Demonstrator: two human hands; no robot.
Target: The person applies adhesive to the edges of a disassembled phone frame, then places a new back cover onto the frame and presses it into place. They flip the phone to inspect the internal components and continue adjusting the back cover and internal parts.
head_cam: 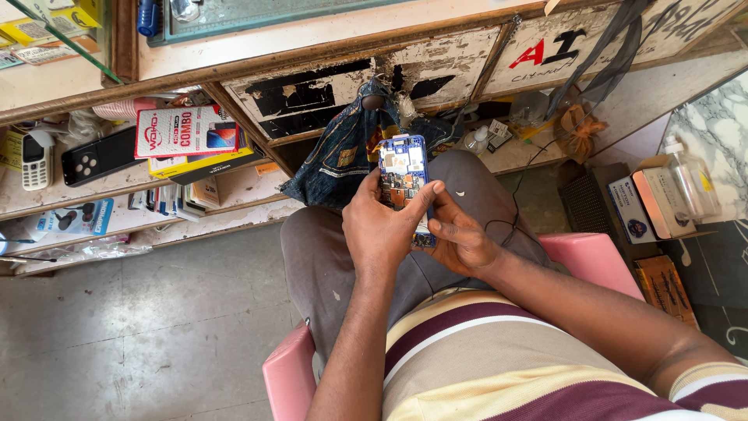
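One opened phone (404,181) with its back off, two hands on it. Left of that phone on the shelf (234,189): one white keypad phone (34,160), one black phone (100,156), one red-and-white box (185,130). Right: one clear bottle (691,179).

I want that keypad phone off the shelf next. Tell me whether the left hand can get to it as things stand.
Probably not without leaning. The left hand is wrapped around the opened smartphone over the lap, and the white keypad phone lies far off on the shelf. Nothing blocks the path; distance and the occupied hand are the obstacles.
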